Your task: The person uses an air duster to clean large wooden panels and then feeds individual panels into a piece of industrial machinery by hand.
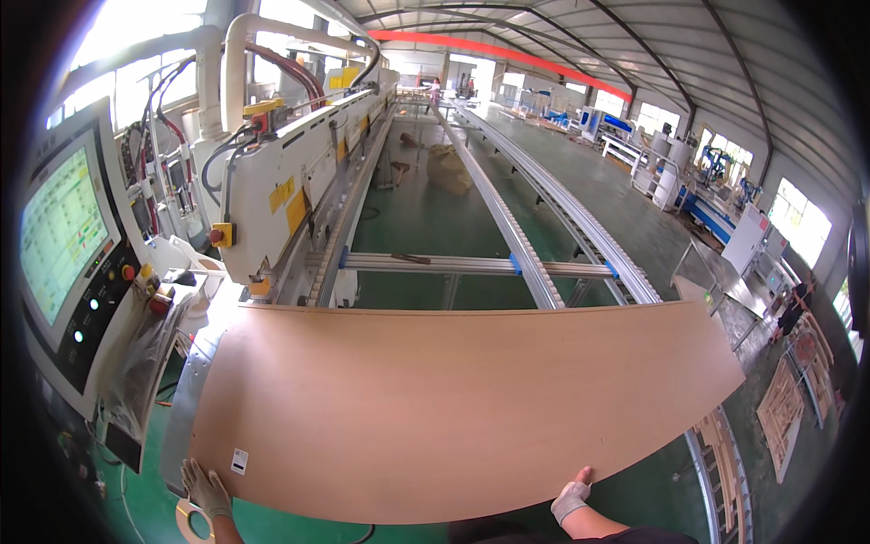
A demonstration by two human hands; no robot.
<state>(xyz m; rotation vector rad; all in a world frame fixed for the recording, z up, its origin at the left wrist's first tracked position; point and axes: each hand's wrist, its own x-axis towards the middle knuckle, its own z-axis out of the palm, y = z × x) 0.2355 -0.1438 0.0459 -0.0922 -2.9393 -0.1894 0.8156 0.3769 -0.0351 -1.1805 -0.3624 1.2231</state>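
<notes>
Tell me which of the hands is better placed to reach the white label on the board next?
Probably the left hand: it is at the board's near-left corner, right beside the white label. The right hand is at the near edge, much farther right.

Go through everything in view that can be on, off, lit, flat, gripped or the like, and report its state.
Wooden board: lying flat.
White label: stuck on the board, near its left end.
Left hand: gloved, fingers spread on the board.
Right hand: gloved, thumb over the near edge; fingers hidden.
Screen: on.
Two white buttons: lit.
Red button on yellow box: pressed or released, cannot tell.
</notes>
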